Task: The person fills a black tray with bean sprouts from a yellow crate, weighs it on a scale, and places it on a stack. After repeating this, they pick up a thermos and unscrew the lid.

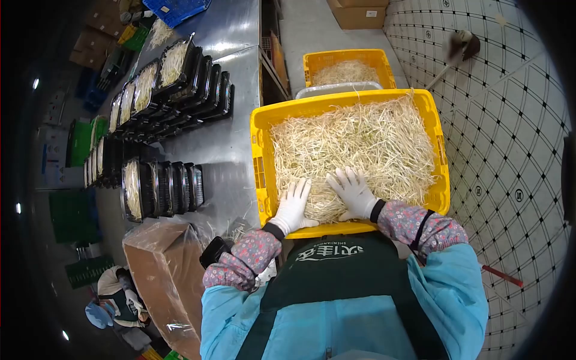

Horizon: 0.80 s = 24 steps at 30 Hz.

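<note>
A yellow crate (259, 157) right in front of me is filled with pale bean sprouts (354, 141). My left hand (293, 207), in a white glove with a dark cuff, lies flat on the sprouts at the crate's near left, fingers pointing away from me. My right hand (355, 193), gloved the same way, rests on the sprouts a little to the right with its fingers spread. Neither hand grips anything that I can see. The sprouts under both palms are hidden.
Stacks of black trays (195, 90) packed with sprouts stand on the metal table (240, 72) at left. A cardboard box (165, 282) lined with plastic is at lower left. Beyond my crate sits another yellow crate (384, 60). A co-worker (120, 294) is at far lower left.
</note>
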### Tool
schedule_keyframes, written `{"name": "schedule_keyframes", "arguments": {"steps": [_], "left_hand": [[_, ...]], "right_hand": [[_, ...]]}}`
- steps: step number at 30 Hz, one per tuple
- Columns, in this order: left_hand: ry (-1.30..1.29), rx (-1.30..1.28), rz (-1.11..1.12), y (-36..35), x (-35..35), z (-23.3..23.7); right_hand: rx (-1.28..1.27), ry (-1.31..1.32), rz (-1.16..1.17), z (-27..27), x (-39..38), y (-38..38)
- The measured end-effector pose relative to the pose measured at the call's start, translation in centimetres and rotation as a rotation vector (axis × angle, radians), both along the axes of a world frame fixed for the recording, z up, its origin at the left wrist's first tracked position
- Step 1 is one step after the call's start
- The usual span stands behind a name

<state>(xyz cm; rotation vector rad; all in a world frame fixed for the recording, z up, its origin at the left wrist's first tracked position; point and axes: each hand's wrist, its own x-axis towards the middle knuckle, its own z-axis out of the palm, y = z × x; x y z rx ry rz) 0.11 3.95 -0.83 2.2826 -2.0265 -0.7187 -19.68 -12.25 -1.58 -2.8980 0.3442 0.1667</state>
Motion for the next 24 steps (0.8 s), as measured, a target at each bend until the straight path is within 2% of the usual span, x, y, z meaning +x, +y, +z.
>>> {"name": "schedule_keyframes", "arguments": {"steps": [2, 5, 6, 9, 10, 11, 13, 14, 17, 18, 20, 22, 24], "left_hand": [[-0.020, 0.049, 0.038, -2.1, 0.0, -0.1], [0.213, 0.113, 0.222, -3.6, 2.5, -3.3], [0.189, 0.057, 0.242, -3.6, 2.5, -2.5], [0.134, 0.065, 0.208, -2.7, 1.7, -0.4], [0.075, -0.078, 0.171, -1.6, 1.4, -0.4], [0.041, -0.053, 0.171, -0.9, 1.0, -0.5], [-0.025, 0.004, 0.167, 0.0, 0.3, -0.5], [-0.072, -0.039, 0.161, 0.1, 0.1, -1.4], [0.021, 0.042, 0.276, -1.7, 0.4, -2.9], [0.041, 0.015, 0.304, -2.0, 0.6, -3.2], [0.114, 0.051, 0.358, -2.2, 0.9, -3.9], [0.135, 0.087, 0.423, -2.6, 0.7, -2.5], [0.150, 0.132, 0.342, -2.5, 0.5, -0.5]], "right_hand": [[0.033, 0.053, -0.020, -0.4, 1.7, -0.7], [0.360, 0.173, -0.099, -2.9, 3.6, -4.5], [0.358, 0.184, -0.124, -1.7, 3.8, -5.0], [0.113, 0.104, -0.056, -0.8, 2.8, -3.9], [0.054, 0.159, -0.073, 1.3, 2.5, -3.0], [0.045, 0.175, -0.075, 1.7, 2.5, -2.3], [0.034, 0.209, -0.083, 1.8, 2.0, -0.9], [-0.057, 0.082, -0.115, 0.1, 2.1, -0.5], [0.050, 0.095, -0.141, -1.8, 3.9, -1.5], [0.084, 0.012, -0.146, -2.2, 4.2, -2.0], [0.187, 0.078, -0.141, -3.0, 4.4, -3.2], [0.270, 0.083, -0.177, -1.0, 4.4, -3.4], [0.300, 0.042, -0.177, -0.5, 3.7, -3.9]]}}
